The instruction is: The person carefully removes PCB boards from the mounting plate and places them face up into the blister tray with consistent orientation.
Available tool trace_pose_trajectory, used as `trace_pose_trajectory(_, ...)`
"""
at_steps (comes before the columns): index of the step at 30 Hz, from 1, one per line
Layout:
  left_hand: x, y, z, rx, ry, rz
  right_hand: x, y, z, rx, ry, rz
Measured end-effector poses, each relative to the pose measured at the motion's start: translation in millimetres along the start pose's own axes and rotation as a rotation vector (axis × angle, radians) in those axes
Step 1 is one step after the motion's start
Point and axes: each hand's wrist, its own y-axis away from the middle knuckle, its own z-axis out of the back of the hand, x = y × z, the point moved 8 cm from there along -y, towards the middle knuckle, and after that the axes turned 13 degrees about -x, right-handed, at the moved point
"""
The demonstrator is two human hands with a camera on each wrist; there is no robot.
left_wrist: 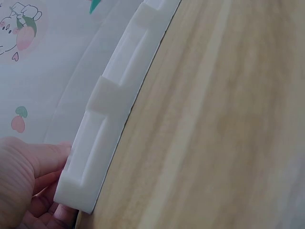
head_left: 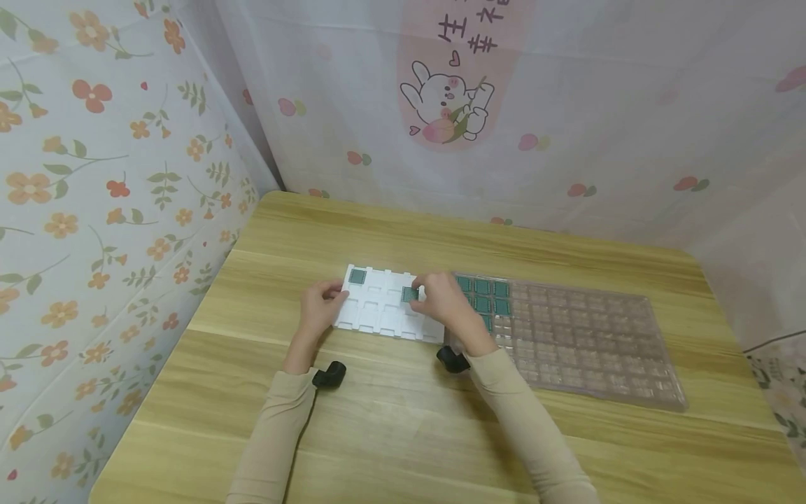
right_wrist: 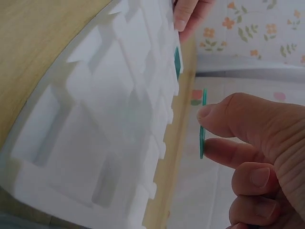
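A white plastic tray with rows of shallow pockets (head_left: 371,308) lies on the table. My left hand (head_left: 321,304) grips its left end, thumb at the upper edge and fingers lower down, partly hidden in the left wrist view. Thumb and index finger of my right hand (head_left: 443,297) pinch a thin green square chip (right_wrist: 203,124) by its edges, holding it above the white tray. Seen edge-on in the right wrist view, that chip is apart from the tray. Another green chip (head_left: 357,276) sits in the tray's far left corner pocket.
To the right lies a larger clear plastic tray (head_left: 592,343) with many small pockets. Several green chips (head_left: 482,287) fill part of its left end, some hidden by my right hand. Patterned curtains (head_left: 352,91) hang behind and left of the wooden table (head_left: 390,406).
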Motion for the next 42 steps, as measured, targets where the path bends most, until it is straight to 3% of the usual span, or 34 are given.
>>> trace_pose_trajectory(17, -0.7, 1.1, 0.9, -0.015, 0.004, -0.017, -6, 21.3, 18, 0.012, -0.005, 0.003)
trace_pose_trajectory(29, -3.0, 1.7, 1.5, -0.012, 0.011, -0.003, -20, 35.9, 29, 0.005, 0.013, -0.024)
trace_pose_trajectory(42, -4.1, 1.5, 1.8, -0.017, 0.025, -0.030, -35, 46.4, 33, 0.015, 0.008, -0.053)
